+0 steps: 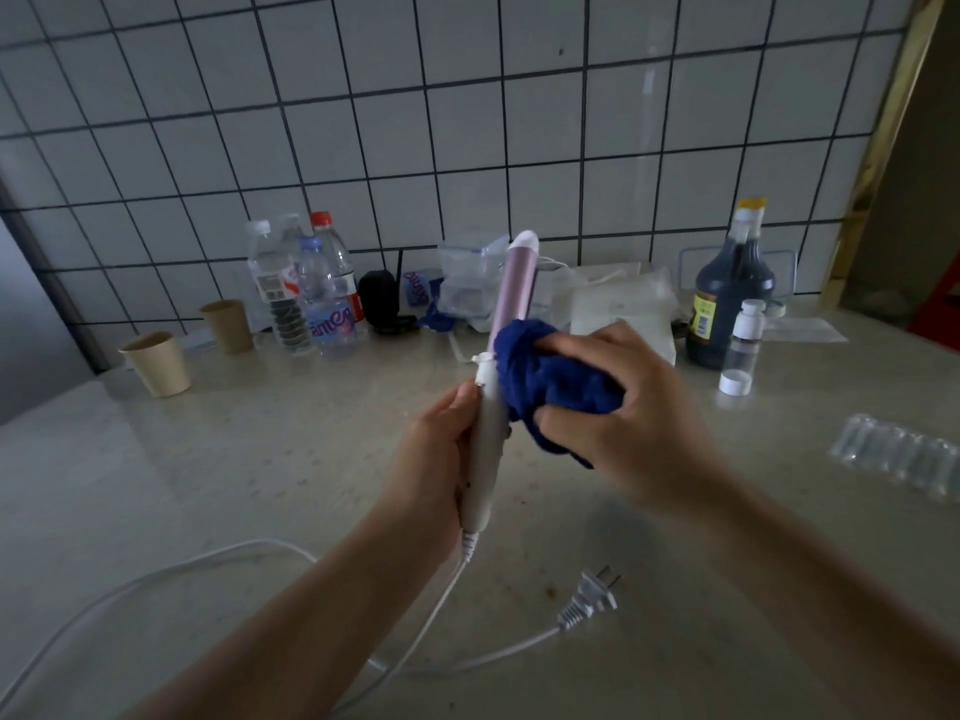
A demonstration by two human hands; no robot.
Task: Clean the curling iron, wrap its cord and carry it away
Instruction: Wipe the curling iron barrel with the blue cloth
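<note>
Pale countertop [208,459] fills the near field. On it the white cord [156,574] lies in a loose loop, unwrapped, and its plug [587,600] rests free of any socket.

Above the counter, the left hand [431,459] is closed round the white handle of the curling iron [514,283], which is held clear of the surface with its pink barrel tilted up and away. The right hand [623,407] clutches a bunched blue cloth [540,376] against the base of the barrel.

Assessment: cleaning is under way. The dim view does not show how much has been wiped. Cord wrapping and removal are outstanding.

Beyond, water bottles [311,293], paper cups [158,363] and a dark jug [727,304] line the tiled wall [467,122].
</note>
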